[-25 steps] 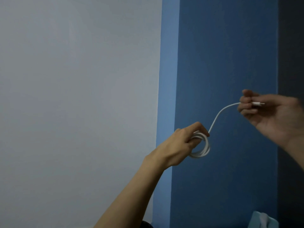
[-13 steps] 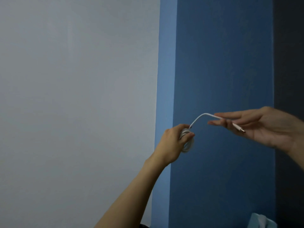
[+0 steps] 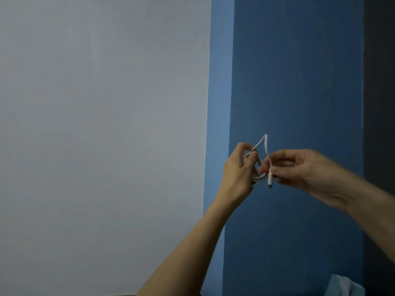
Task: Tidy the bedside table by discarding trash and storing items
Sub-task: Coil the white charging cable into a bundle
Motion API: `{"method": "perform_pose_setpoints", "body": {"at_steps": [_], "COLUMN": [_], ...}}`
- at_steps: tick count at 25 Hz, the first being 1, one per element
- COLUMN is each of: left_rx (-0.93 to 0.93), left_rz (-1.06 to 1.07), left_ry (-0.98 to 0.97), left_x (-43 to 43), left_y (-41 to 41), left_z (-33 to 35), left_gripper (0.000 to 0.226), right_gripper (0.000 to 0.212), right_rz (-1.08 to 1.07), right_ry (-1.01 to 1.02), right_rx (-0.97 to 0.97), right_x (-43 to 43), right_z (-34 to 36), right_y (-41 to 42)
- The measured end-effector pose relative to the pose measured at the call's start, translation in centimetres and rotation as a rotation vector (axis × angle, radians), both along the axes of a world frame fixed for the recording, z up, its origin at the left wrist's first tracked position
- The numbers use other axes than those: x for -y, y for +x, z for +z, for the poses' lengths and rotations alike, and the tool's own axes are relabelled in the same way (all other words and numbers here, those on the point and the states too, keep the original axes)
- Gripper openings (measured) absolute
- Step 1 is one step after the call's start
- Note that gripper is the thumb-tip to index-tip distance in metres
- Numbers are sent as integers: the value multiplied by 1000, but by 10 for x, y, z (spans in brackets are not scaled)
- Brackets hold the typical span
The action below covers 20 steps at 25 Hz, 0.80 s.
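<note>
A thin white charging cable (image 3: 265,146) is held up in front of the wall, wound into a small coil with a short loop sticking up. My left hand (image 3: 238,170) grips the coil. My right hand (image 3: 299,167) pinches the cable's free end just above its plug, which points down right beside the coil. The two hands nearly touch. The bedside table is out of view.
A white wall (image 3: 102,124) fills the left half and a blue wall (image 3: 297,82) the right, with a dark strip at the far right. A pale blue tissue box (image 3: 344,288) with a white tissue peeks in at the bottom right corner.
My right hand has brought the cable's free end leftward to the coil in my left hand. The straight stretch of cable has shortened into a small upright loop.
</note>
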State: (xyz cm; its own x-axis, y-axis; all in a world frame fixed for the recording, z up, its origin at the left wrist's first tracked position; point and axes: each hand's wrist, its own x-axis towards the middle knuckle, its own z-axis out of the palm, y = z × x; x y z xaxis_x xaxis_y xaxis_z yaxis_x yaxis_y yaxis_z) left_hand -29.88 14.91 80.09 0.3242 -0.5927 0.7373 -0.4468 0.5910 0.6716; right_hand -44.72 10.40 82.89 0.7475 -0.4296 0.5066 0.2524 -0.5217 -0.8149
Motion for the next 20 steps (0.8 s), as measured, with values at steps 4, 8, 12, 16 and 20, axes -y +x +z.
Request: {"method": "perform_pose_setpoints", "body": {"at_steps": [4, 8, 12, 16, 20], "left_rx": [7, 17, -21, 63, 38], "left_rz": [22, -41, -95, -39, -59], "left_ry": [-31, 2, 4, -2, -45], "left_x": [2, 2, 1, -1, -6], "left_y": [-4, -8, -10, -12, -17], "left_z": [1, -4, -7, -18, -21], "left_gripper": [10, 12, 11, 6, 8], "right_gripper": [12, 21, 19, 18, 19], "right_rz": [-129, -319, -606, -711, -782], "right_ry": [-91, -293, -680, -991, -903], "right_rx": [181, 324, 376, 280, 251], "right_x": [-4, -9, -7, -1, -5], "right_z": [-4, -5, -16, -21, -28], "right_y": [13, 18, 21, 19, 25]}}
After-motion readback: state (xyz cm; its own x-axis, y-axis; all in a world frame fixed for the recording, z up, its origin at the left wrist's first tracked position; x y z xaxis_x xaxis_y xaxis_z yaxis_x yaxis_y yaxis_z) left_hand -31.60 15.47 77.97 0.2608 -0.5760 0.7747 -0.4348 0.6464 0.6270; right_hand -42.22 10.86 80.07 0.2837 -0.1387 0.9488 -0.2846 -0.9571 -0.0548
